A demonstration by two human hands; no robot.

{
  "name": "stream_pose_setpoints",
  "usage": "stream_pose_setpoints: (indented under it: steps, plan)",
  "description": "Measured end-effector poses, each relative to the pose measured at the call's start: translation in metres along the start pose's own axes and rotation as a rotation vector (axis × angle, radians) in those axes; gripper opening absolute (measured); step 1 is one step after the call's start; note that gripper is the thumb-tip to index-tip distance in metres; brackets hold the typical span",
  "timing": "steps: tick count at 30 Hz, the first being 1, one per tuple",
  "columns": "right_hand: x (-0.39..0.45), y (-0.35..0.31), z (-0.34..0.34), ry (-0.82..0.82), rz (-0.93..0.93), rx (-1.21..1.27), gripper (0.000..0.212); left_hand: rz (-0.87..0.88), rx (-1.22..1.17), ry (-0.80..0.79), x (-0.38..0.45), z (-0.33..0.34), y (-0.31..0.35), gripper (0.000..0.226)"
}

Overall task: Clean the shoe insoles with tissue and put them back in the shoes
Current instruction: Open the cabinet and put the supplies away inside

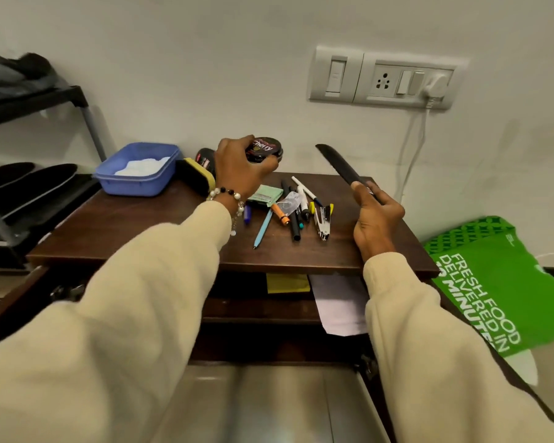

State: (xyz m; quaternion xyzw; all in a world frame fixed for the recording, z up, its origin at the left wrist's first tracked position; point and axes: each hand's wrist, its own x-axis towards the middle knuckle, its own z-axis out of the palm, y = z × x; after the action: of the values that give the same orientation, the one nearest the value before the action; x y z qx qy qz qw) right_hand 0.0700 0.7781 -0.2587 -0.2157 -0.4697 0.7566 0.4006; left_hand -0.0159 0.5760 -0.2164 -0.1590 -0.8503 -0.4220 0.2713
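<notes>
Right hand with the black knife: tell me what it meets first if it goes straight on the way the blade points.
Likely the white wall; the right hand aims the knife up and left, nothing else shows in that line, though depth is unclear.

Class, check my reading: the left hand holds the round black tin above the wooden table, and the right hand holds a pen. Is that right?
Not quite. The right hand holds a black knife, not a pen; the pens lie on the wooden table. The head view shows it. The left hand does hold the round black tin above the table.

Two black insoles (29,182) lie side by side on the rack shelf at left, toes pointing right. White tissue (141,166) sits inside the blue tub (135,183) on the table's rear left corner.
</notes>
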Motion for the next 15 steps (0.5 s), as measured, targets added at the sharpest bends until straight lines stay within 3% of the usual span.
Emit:
stream_pose_setpoints:
  steps: [5,10,13,15]
  plan:
    - [-0.039,-0.026,-0.023,-0.02,0.075,0.305,0.011,-0.052,-0.158,0.089,-0.056,-0.041,0.014,0.063]
    - [-0.113,-0.053,-0.049,-0.139,0.145,0.4,0.025,0.019,-0.258,0.127,-0.121,-0.085,0.033,0.06]
    - [-0.157,-0.051,-0.065,-0.239,0.172,0.311,0.034,0.11,-0.245,0.067,-0.167,-0.102,0.029,0.063]
    - [-0.175,-0.045,-0.075,-0.325,0.173,0.229,0.028,0.162,-0.19,0.004,-0.192,-0.109,0.015,0.067]
